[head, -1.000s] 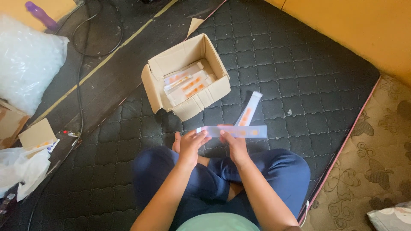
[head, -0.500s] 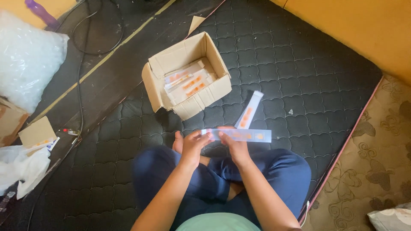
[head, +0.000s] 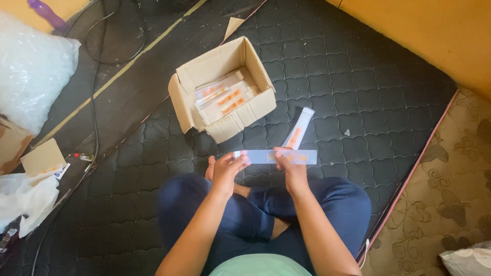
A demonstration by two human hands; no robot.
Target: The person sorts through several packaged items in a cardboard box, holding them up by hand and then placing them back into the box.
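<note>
You sat cross-legged on the dark quilted mattress (head: 358, 66), and both hands were busy with one long, flat white packet (head: 276, 156) marked in orange, held level just above your knees. Your left hand (head: 225, 171) pinched its left end between fingers and thumb; your right hand (head: 292, 171) gripped it a little right of the middle, leaving the right end sticking out free. By the look of it, you were in the middle of handling a single packet, either checking it or readying it, and whatever came after would have called for a steady two-handed hold so that the thin strip stayed flat and did not buckle.

A second packet (head: 298, 129) of the same kind lay on the mattress just beyond your right hand, angled toward the cardboard box (head: 186, 105). That box sat open, flaps up, near the mattress's left edge, and held a loose stack of similar white-and-orange packets (head: 225, 97), filling much of its floor. Off the mattress to the left lay a bubble-wrap bag (head: 30, 76) and a small flat cardboard piece (head: 43, 156); whether either held anything, I could not tell.
</note>
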